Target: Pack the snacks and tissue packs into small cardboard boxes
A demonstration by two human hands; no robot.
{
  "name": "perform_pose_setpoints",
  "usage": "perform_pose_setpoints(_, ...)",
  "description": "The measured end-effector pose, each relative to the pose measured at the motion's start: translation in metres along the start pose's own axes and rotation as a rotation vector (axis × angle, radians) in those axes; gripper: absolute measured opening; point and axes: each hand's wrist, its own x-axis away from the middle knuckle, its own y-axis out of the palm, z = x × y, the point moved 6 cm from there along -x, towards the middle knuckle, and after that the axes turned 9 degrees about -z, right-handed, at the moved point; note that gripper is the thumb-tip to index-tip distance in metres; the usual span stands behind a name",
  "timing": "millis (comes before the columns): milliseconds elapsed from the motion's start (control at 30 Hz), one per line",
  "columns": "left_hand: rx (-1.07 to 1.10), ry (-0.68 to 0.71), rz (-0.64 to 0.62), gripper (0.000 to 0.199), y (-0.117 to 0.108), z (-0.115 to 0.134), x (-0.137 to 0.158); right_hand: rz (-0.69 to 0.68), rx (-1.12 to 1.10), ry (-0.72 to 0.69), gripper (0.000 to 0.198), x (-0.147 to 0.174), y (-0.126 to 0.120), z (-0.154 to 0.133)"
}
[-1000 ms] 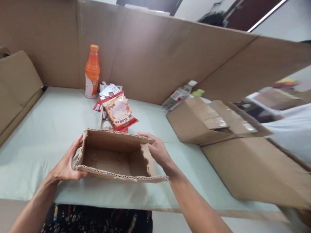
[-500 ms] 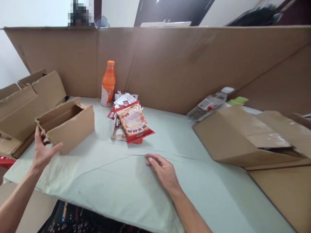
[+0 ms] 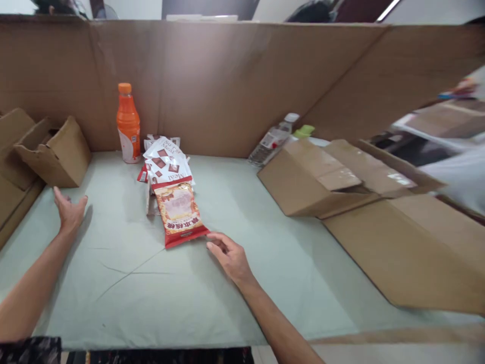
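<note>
Packet (image 3: 179, 210) left of frame centre | right hand (image 3: 232, 258) at its red corner, finger grip unclear | left hand (image 3: 71, 212) spread, empty, near small box (image 3: 65, 157), left | best pinched flat along seam

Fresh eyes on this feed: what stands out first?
The orange bottle stands upright before the cardboard wall, left of a white "Meal" packet. The red-edged snack packet overlaps that one, its near right corner at the right hand. Far left, the open left hand is in front of a small cardboard box.
</note>
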Motion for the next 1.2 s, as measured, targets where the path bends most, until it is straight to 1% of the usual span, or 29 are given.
perform_pose_setpoints(100, 0.009, 0.005, -0.047, 0.09, 0.015, -0.004, 0.05, 0.013, -0.11, 0.062, 0.049, -0.01, -0.004, -0.001)
perform_pose_setpoints(167, -0.011, 0.037, -0.109, 0.087, 0.021, 0.0, 0.079, 0.024, -0.135, 0.07, 0.055, -0.023, -0.008, -0.006)
perform_pose_setpoints(267, -0.07, 0.095, -0.184, 0.083, 0.032, 0.012, 0.106, -0.005, -0.129, 0.046, 0.057, -0.051, -0.003, -0.021)
perform_pose_setpoints(333, -0.115, 0.142, -0.213, 0.082, 0.042, 0.023, 0.111, -0.079, -0.126, 0.032, 0.052, -0.071, 0.011, -0.033)
perform_pose_setpoints(433, -0.173, 0.212, -0.246, 0.082, 0.063, 0.041, 0.107, -0.185, -0.11, 0.007, 0.038, -0.091, 0.038, -0.049)
perform_pose_setpoints(500, -0.205, 0.249, -0.264, 0.083, 0.077, 0.052, 0.1, -0.209, -0.098, -0.023, 0.035, -0.094, 0.05, -0.057)
perform_pose_setpoints(567, -0.236, 0.274, -0.279, 0.082, 0.09, 0.061, 0.092, -0.2, -0.089, -0.053, 0.037, -0.086, 0.051, -0.06)
perform_pose_setpoints(600, -0.25, 0.282, -0.285, 0.082, 0.096, 0.064, 0.089, -0.186, -0.085, -0.066, 0.038, -0.08, 0.047, -0.059)
perform_pose_setpoints(667, -0.273, 0.294, -0.297, 0.081, 0.104, 0.069, 0.082, -0.143, -0.074, -0.082, 0.04, -0.067, 0.027, -0.055)
perform_pose_setpoints(767, -0.294, 0.305, -0.316, 0.079, 0.113, 0.073, 0.074, -0.046, -0.043, -0.082, 0.04, -0.058, -0.024, -0.048)
perform_pose_setpoints(867, -0.314, 0.314, -0.332, 0.078, 0.118, 0.077, 0.068, 0.071, 0.007, -0.061, 0.04, -0.071, -0.076, -0.045)
perform_pose_setpoints(933, -0.336, 0.322, -0.345, 0.08, 0.12, 0.081, 0.066, 0.124, 0.039, -0.042, 0.038, -0.091, -0.094, -0.043)
perform_pose_setpoints(1000, -0.367, 0.336, -0.358, 0.082, 0.121, 0.084, 0.066, 0.138, 0.071, -0.024, 0.034, -0.116, -0.095, -0.042)
perform_pose_setpoints(1100, -0.418, 0.365, -0.371, 0.081, 0.122, 0.088, 0.069, 0.133, 0.137, -0.01, 0.024, -0.151, -0.078, -0.043)
perform_pose_setpoints(1167, -0.446, 0.38, -0.376, 0.079, 0.121, 0.088, 0.073, 0.181, 0.193, -0.023, 0.022, -0.162, -0.074, -0.046)
perform_pose_setpoints(1200, -0.46, 0.39, -0.377, 0.078, 0.122, 0.087, 0.075, 0.224, 0.223, -0.037, 0.026, -0.162, -0.08, -0.049)
